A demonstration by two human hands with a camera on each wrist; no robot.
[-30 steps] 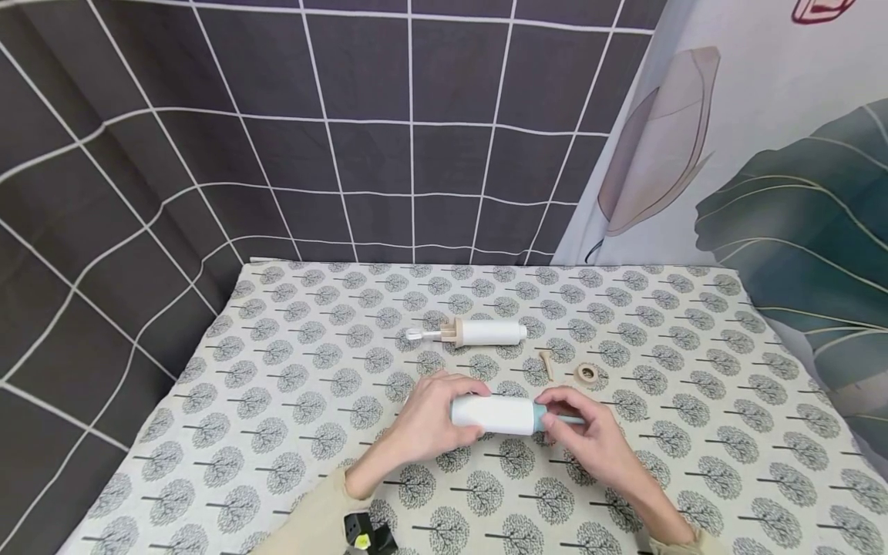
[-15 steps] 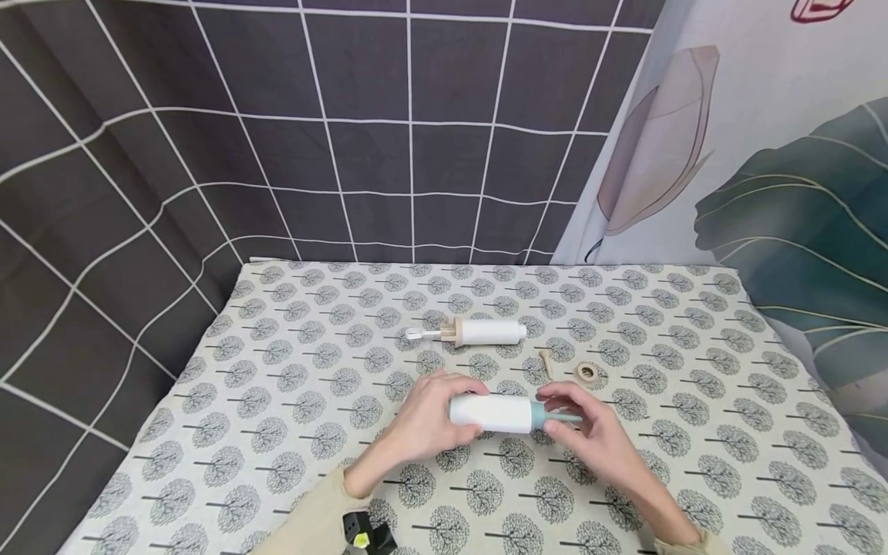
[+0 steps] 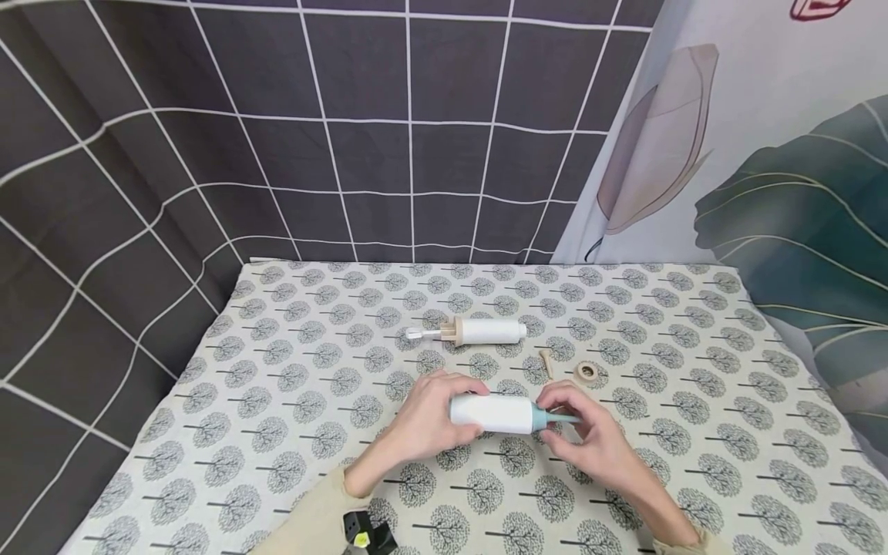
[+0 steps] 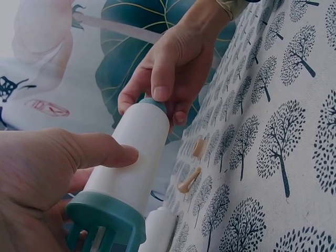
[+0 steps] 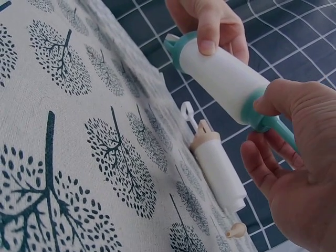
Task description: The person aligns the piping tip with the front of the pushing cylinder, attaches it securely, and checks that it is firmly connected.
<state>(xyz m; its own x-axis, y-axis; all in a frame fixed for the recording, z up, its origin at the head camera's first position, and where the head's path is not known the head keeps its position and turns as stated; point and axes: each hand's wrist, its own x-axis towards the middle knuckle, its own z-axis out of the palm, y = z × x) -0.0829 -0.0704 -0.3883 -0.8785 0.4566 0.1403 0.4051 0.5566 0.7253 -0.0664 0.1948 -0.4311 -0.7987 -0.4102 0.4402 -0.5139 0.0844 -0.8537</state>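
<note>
A white tube (image 3: 496,414) with teal ends lies level just above the tablecloth. My left hand (image 3: 438,412) grips its left end, thumb on the near side and fingers over the far side. In the left wrist view that end carries a slotted teal collar (image 4: 107,215). At the other end, the thumb and fingers of my right hand (image 3: 597,435) pinch the teal cap (image 5: 253,109). A thin teal nozzle (image 3: 565,418) runs from the cap into the hollow of the right hand.
Beyond the hands lies a second white tube (image 3: 489,331) with a beige collar and a clear looped rod. Right of it are a small beige nozzle (image 3: 546,364) and a beige ring (image 3: 586,373). A dark checked curtain (image 3: 444,154) hangs behind the table.
My right hand's fingers have shifted slightly around the teal cap. The left hand and the tube have hardly moved, and the things on the table lie where they were.
</note>
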